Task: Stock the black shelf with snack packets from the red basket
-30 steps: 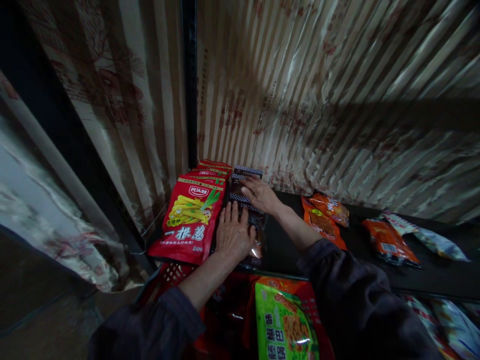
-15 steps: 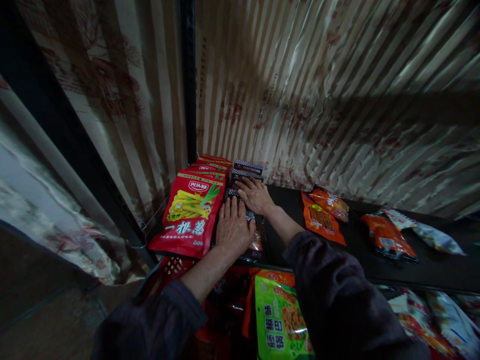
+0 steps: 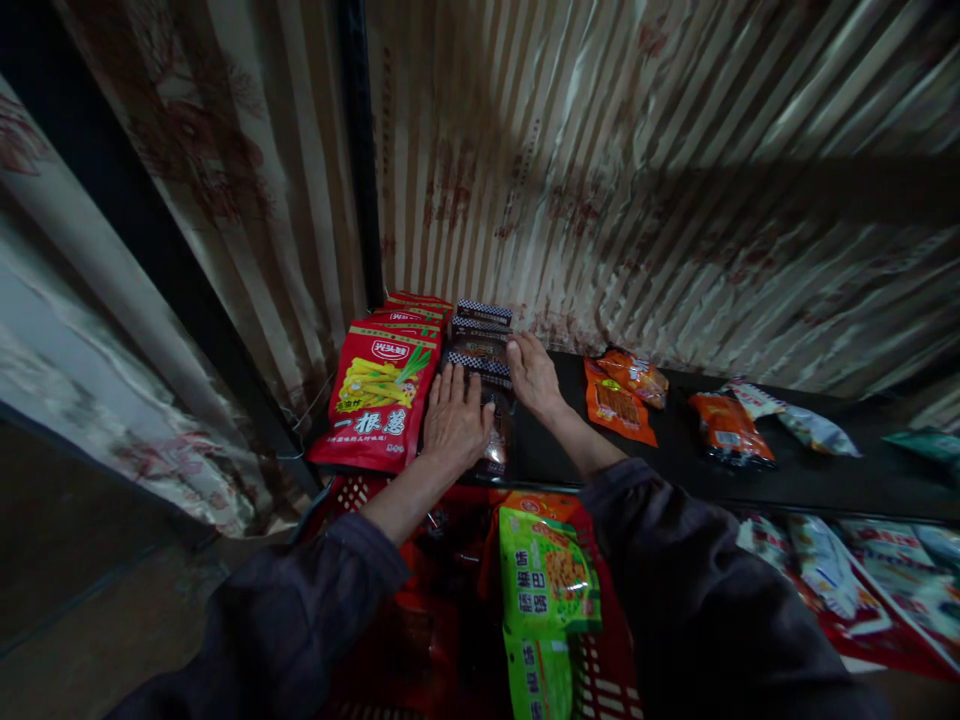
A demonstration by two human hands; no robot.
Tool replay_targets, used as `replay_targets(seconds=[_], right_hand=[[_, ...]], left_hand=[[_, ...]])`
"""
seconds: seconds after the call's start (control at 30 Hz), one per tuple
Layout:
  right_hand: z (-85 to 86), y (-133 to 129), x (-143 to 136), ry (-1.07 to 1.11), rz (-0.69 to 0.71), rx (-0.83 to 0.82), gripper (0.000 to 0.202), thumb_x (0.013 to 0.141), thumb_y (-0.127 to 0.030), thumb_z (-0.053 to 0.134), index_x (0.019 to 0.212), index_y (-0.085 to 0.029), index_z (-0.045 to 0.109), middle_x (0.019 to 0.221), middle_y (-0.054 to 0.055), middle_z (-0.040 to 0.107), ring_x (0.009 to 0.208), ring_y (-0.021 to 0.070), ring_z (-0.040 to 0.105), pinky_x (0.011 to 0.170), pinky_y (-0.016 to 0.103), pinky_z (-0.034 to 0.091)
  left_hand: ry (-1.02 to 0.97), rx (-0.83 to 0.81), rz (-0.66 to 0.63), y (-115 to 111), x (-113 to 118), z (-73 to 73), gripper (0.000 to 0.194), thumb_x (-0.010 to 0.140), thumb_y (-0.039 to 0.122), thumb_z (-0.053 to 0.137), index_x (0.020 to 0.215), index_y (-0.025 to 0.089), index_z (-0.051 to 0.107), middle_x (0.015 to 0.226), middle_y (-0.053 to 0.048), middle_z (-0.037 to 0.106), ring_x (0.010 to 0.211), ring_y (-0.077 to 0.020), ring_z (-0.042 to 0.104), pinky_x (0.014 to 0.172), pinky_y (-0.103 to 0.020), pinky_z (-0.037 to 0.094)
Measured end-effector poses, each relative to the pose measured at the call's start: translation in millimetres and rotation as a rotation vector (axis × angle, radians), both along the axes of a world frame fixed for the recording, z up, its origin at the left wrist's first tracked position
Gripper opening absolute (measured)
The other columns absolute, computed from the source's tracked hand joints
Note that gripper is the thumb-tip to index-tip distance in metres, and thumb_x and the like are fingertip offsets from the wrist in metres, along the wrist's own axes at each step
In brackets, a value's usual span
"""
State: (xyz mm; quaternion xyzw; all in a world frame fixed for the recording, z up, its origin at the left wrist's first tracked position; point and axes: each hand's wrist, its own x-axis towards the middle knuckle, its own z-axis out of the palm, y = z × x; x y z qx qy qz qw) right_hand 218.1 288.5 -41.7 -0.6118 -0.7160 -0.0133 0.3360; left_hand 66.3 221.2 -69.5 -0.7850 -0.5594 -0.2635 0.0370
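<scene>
Dark snack packets with checkered bands (image 3: 480,350) lie overlapped in a row on the black shelf (image 3: 551,440). My left hand (image 3: 456,425) rests flat on the front packet, its fingers stretched out and partly covering it. At the row's right edge is my right hand (image 3: 534,378), fingers extended, the fingertips against the side of the packets. Red snack bags (image 3: 382,400) with yellow sticks and a green onion printed on them are stacked just left of my left hand.
Orange snack packets (image 3: 619,400) and another orange packet (image 3: 731,432) lie farther right on the shelf. Below its front edge, a red basket (image 3: 611,660) holds green snack bags (image 3: 551,570). A dark post (image 3: 360,150) and patterned curtains (image 3: 600,150) stand behind.
My right hand has slid off the top of the dark packets to their right edge. My left hand stays flat on the front packet. The view has shifted slightly, showing more of the basket.
</scene>
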Motion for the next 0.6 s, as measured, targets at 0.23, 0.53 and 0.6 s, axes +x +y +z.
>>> replay_targets(seconds=[0.23, 0.53, 0.6], right_hand=[[-27.8, -51, 17, 0.108, 0.064, 0.018, 0.038, 0.091, -0.034, 0.048, 0.122, -0.016, 0.063, 0.138, 0.014, 0.056, 0.131, 0.0245, 0.05, 0.113, 0.044, 0.037], [-39.9, -99, 10, 0.052, 0.074, -0.12, 0.034, 0.087, -0.023, 0.052, 0.117, -0.014, 0.066, 0.132, 0.015, 0.061, 0.126, 0.0249, 0.056, 0.112, 0.042, 0.04], [-37.1, -110, 4, 0.046, 0.102, -0.132, 0.033, 0.088, -0.022, 0.051, 0.117, -0.015, 0.066, 0.132, 0.015, 0.061, 0.126, 0.0248, 0.056, 0.112, 0.042, 0.04]], left_hand=[[-0.005, 0.015, -0.083, -36, -6, -2.6, 0.047, 0.092, 0.027, 0.044, 0.132, 0.004, 0.054, 0.153, -0.024, 0.036, 0.147, -0.0341, 0.024, 0.118, -0.052, 0.024], [0.083, -0.203, -0.295, -121, -22, -12.2, 0.055, 0.085, 0.019, 0.053, 0.138, 0.007, 0.047, 0.158, -0.024, 0.025, 0.149, -0.0357, 0.012, 0.116, -0.054, 0.026], [0.094, -0.243, -0.322, -134, -27, -12.6, 0.054, 0.084, 0.018, 0.053, 0.137, 0.009, 0.048, 0.158, -0.023, 0.025, 0.149, -0.0344, 0.011, 0.115, -0.053, 0.029]])
